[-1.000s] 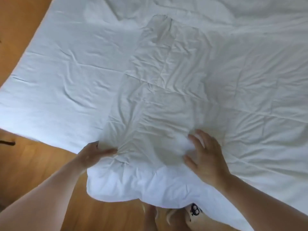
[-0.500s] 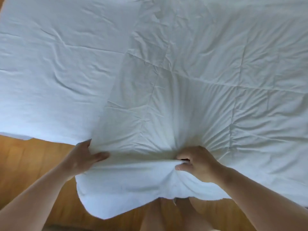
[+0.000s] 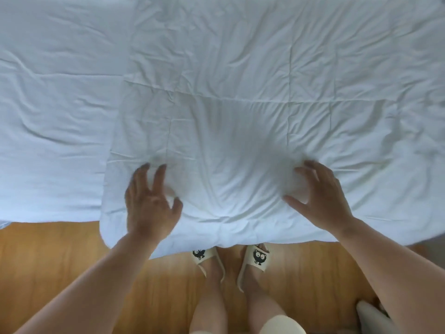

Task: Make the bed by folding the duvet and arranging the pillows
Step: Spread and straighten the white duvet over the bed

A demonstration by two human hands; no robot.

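White duvet [image 3: 240, 121] lies lengthwise across the frame; left grip [image 3: 151, 203], by its left edge, and right grip [image 3: 320, 196] are splayed, empty.

The white quilted duvet [image 3: 240, 116] lies on the right part of the pale bed sheet [image 3: 55, 116], with its near edge over the brown wooden floor [image 3: 72, 261]. The left hand [image 3: 150, 203] and the right hand [image 3: 320, 196] are over that near part, well apart. Two cream printed slippers [image 3: 257, 257] stand on the floor just before the edge.

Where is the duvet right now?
In the head view, the duvet covers the middle and right of the sheet, its near edge overhanging the floor by the slippers.
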